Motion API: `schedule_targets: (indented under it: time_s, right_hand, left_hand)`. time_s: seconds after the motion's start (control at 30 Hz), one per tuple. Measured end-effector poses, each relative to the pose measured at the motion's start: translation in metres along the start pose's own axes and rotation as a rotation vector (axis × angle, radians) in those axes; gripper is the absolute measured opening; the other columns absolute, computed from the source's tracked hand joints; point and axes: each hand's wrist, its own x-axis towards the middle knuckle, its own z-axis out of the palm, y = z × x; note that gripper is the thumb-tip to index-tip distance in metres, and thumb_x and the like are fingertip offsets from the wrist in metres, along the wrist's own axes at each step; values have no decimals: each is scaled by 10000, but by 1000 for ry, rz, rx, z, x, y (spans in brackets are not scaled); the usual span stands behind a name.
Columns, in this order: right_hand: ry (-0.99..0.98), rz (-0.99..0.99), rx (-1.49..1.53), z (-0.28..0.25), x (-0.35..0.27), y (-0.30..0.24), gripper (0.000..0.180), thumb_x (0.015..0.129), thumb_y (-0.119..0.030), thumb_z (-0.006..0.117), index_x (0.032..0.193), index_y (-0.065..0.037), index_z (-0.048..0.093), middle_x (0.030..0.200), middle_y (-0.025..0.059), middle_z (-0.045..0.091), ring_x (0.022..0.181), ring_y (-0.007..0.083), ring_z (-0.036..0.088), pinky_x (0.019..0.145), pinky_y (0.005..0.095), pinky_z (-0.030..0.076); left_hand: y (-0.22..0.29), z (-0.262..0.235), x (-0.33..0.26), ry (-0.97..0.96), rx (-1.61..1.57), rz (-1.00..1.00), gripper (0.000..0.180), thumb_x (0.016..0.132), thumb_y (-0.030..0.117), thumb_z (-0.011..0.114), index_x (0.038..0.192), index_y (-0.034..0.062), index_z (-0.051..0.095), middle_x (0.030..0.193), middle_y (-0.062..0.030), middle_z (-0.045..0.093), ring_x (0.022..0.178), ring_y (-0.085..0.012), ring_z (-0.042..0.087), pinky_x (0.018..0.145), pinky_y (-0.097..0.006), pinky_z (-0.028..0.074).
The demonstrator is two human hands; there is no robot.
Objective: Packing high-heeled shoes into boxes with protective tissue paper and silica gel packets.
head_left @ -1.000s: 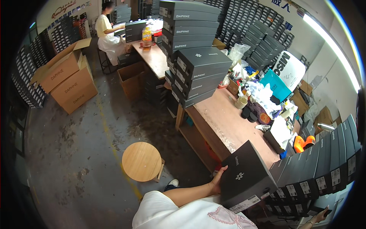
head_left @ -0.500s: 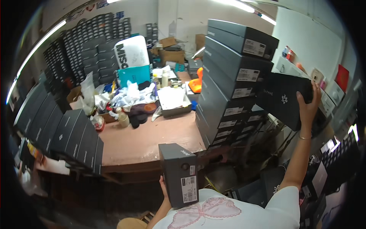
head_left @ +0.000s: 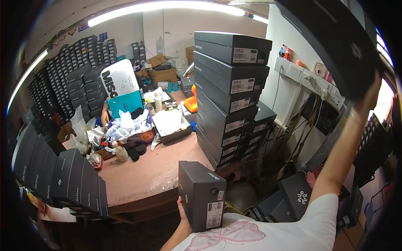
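Observation:
A dark grey shoebox (head_left: 197,198) stands upright against my chest, its labelled end facing me. My left hand (head_left: 183,212) is closed around its left side, low down. Up at the right rim, another dark shoebox (head_left: 335,46) with a pale flower mark is raised high, tilted and partly cut off by the picture's edge. My right hand (head_left: 372,90) grips its lower end; the fingers are partly hidden and blurred. Between the two boxes a tall stack of dark shoeboxes (head_left: 228,81) rises from the table (head_left: 142,180).
Left, a row of shoeboxes (head_left: 67,184) lines the table's edge. A shallow box of papers (head_left: 173,129), crumpled white tissue (head_left: 127,125) and bottles (head_left: 121,152) lie further back. Another person's hand (head_left: 104,115) shows behind. More shoeboxes (head_left: 293,194) lie low at right, below wall sockets (head_left: 307,79).
My right hand has lifted its shoebox from beside the stack up to the upper right rim. The view has shifted right. My left hand still holds its shoebox at my chest.

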Motion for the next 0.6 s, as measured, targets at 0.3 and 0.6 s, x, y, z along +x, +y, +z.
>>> schedule_targets:
  time_s: [0.3,0.6]
  right_hand:
    - [274,742,534,198,-12,131,802,714,-327,725,1305,34,321,1204,220,506,1029,363,573,790,517,519]
    - [-488,703,158,149,-61,55,655,827,-360,675,1387,-150,408,1421,104,353,1240,251,426,944,401,425]
  left_hand:
    - [6,-51,-14,154,132,260,551,907,518,424,1232,88,538,1211,-128,571,1096,-286,567,923,-414,484]
    - [8,-27,8,268,245,202,631,872,568,433,1263,80,515,1236,-102,564,1121,-281,545,946,-416,457]
